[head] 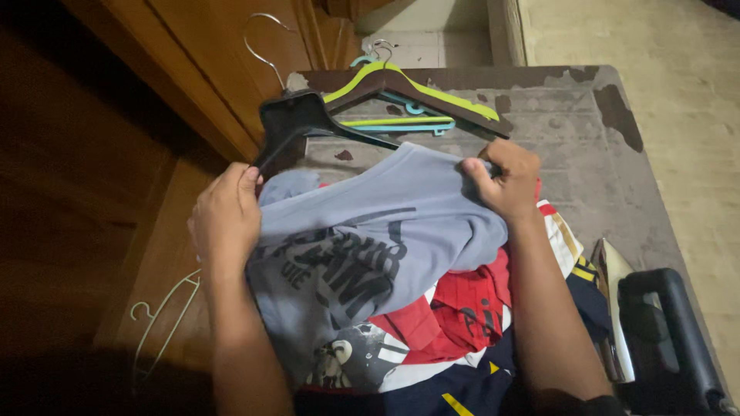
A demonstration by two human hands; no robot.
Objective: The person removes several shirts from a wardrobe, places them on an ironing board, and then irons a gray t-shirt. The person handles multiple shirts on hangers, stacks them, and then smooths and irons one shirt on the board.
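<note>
Head view: the left hand [226, 217] is closed on the left edge of a grey printed T-shirt [370, 246], thumb pressed over the cloth, right beside the shoulder of a black hanger [304, 123]. The right hand [505, 179] pinches the shirt's upper right edge between thumb and curled fingers. The shirt is stretched between the two hands, its long axis running left to right and rising a little toward the right, its dark print facing up and upside down to the camera. It lies on top of a heap of clothes [455, 323] in red, white and navy, on a worn grey surface [570, 131]. Four hangers lie at the far end: the black one, a brown and lime one [416, 88], a teal one [416, 123] under it, and another lime one [385, 121] between them. A fifth, pale wire hanger [162, 320] lies lower left on the wooden ledge. A clothes iron [617, 308] sits at the right, beside a black handle [663, 331]
</note>
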